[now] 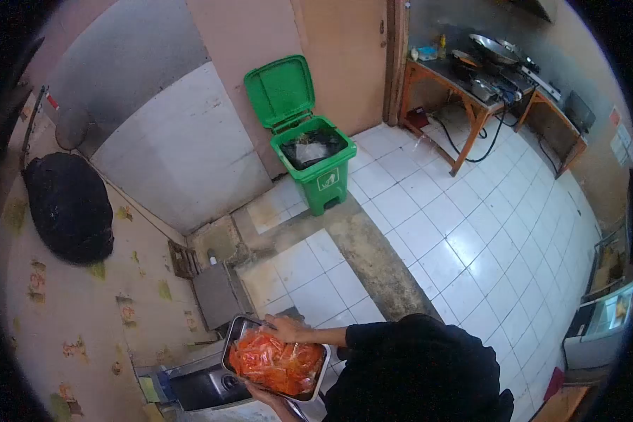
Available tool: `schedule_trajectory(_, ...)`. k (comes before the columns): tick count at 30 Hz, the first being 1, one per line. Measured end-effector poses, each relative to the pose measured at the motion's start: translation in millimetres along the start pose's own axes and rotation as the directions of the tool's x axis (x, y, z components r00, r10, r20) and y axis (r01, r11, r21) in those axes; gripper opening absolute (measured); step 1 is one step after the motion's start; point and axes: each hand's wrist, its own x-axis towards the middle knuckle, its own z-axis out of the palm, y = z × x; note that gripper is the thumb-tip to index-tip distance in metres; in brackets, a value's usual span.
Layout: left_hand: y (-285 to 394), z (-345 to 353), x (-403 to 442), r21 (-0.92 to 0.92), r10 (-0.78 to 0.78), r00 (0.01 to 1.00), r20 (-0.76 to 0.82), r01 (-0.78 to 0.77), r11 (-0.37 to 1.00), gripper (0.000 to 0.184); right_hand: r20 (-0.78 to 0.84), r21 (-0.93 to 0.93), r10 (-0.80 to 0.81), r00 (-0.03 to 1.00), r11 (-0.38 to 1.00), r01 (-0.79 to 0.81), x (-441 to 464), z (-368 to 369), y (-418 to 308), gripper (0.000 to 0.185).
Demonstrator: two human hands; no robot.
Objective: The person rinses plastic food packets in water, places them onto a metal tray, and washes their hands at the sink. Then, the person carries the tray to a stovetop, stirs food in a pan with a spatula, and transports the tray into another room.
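Observation:
A rectangular metal tray (325, 367) is between my hands at the lower middle of the head view. It is filled with orange-red pieces in clear, shiny plastic packets (278, 362); what is inside them I cannot make out. My right hand (287, 328) lies across the upper side of the tray, its fingers closed over the rim beside the packets. From below, my left hand (260, 394) grips the lower left edge, its fingers partly hidden under the tray. A metal sink (197, 389) is just left of the tray.
An open green wheeled bin (320, 179) with a black liner stands against the wall. Pans (496, 49) and a stove sit on a wooden-legged table (471, 102) at the upper right. A black bag (69, 207) hangs at left. White floor tiles (443, 211) border a rough concrete strip.

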Motion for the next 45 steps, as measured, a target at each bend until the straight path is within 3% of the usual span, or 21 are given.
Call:
schedule_trajectory(1,14,17,-17,-0.131,-0.099,0.995,0.018,0.101,0.986,0.053,-0.077,0.019,-0.098,0.992,0.995,0.1,2,7,7,0.042)
schedule_trajectory(2,24,27,-32,-0.129,-0.096,0.995,0.015,0.097,0.987,0.053,-0.157,0.032,-0.189,0.969,0.98,0.197,3,11,12,0.043)
schedule_trajectory(6,32,28,-70,-0.106,-0.009,0.997,0.079,0.017,0.994,0.058,-0.095,0.013,-0.209,0.973,0.977,0.211,-15,6,5,0.043)
schedule_trajectory(7,30,14,-76,-0.077,0.029,0.994,0.108,-0.021,0.997,0.058,-0.138,0.087,-0.246,0.959,0.962,0.259,-27,-1,-4,0.043)
schedule_trajectory(8,17,-18,-68,-0.266,0.042,0.98,0.194,0.011,0.964,0.06,-0.187,0.16,-0.278,0.942,0.938,0.308,-36,-7,-9,0.043)
schedule_trajectory(9,21,-16,-80,-0.179,0.041,0.984,0.172,-0.01,0.984,0.061,-0.198,0.161,-0.278,0.94,0.937,0.311,-40,-12,-8,0.043)
schedule_trajectory(12,23,-3,-111,-0.071,-0.013,0.988,0.155,0.025,0.997,0.066,-0.081,0.121,-0.167,0.983,0.977,0.176,-63,-31,0,0.04)
schedule_trajectory(14,19,5,-127,-0.03,-0.049,0.98,0.195,0.056,0.998,0.069,-0.146,0.246,-0.108,0.983,0.959,0.142,-87,-47,10,0.037)
schedule_trajectory(17,6,20,-145,0.032,-0.13,0.955,0.268,0.126,0.991,0.075,-0.311,0.271,-0.094,0.946,0.945,0.183,-127,-77,31,0.032)
schedule_trajectory(23,-23,95,-177,0.167,-0.285,0.841,0.459,0.234,0.958,0.088,-0.468,0.355,0.05,0.883,0.925,0.136,-200,-156,92,0.025)
schedule_trajectory(25,-24,152,-217,0.165,-0.275,0.889,0.367,0.229,0.959,0.083,-0.6,0.349,0.04,0.799,0.912,0.216,-222,-179,121,0.026)
schedule_trajectory(26,-41,162,-211,0.132,-0.336,0.837,0.431,0.31,0.941,0.063,-0.59,0.429,0.105,0.8,0.88,0.201,-241,-198,121,0.025)
schedule_trajectory(27,-61,172,-210,0.141,-0.343,0.826,0.447,0.314,0.939,0.063,-0.573,0.509,0.17,0.802,0.84,0.185,-260,-218,120,0.024)
schedule_trajectory(29,-89,200,-218,0.178,-0.548,0.733,0.402,0.525,0.832,0.037,-0.644,0.497,0.168,0.746,0.833,0.242,-285,-251,142,0.024)
schedule_trajectory(32,-120,251,-240,0.359,-0.646,0.593,0.481,0.539,0.762,0.031,-0.723,0.49,0.202,0.66,0.824,0.284,-321,-304,177,0.023)
schedule_trajectory(33,-152,258,-225,0.393,-0.68,0.48,0.554,0.569,0.722,0.054,-0.741,0.497,0.24,0.627,0.824,0.271,-332,-325,191,0.022)
schedule_trajectory(35,-177,309,-246,0.466,-0.764,0.44,0.472,0.611,0.64,0.05,-0.76,0.498,0.267,0.592,0.825,0.267,-357,-372,214,0.021)
schedule_trajectory(38,-225,376,-278,0.632,-0.806,0.184,0.562,0.534,0.562,0.036,-0.741,0.537,0.391,0.546,0.833,0.133,-404,-439,251,0.016)
schedule_trajectory(41,-287,440,-310,0.577,-0.774,0.175,0.609,0.572,0.583,0.054,-0.816,0.455,0.288,0.501,0.855,0.25,-447,-509,274,0.023)
schedule_trajectory(42,-296,457,-326,0.574,-0.775,0.17,0.609,0.581,0.578,0.054,-0.852,0.309,0.216,0.476,0.943,0.127,-461,-531,288,0.022)
schedule_trajectory(45,-302,529,-380,0.538,-0.736,0.125,0.665,0.603,0.589,0.056,-0.754,0.486,0.303,0.583,0.854,0.185,-511,-593,267,0.025)
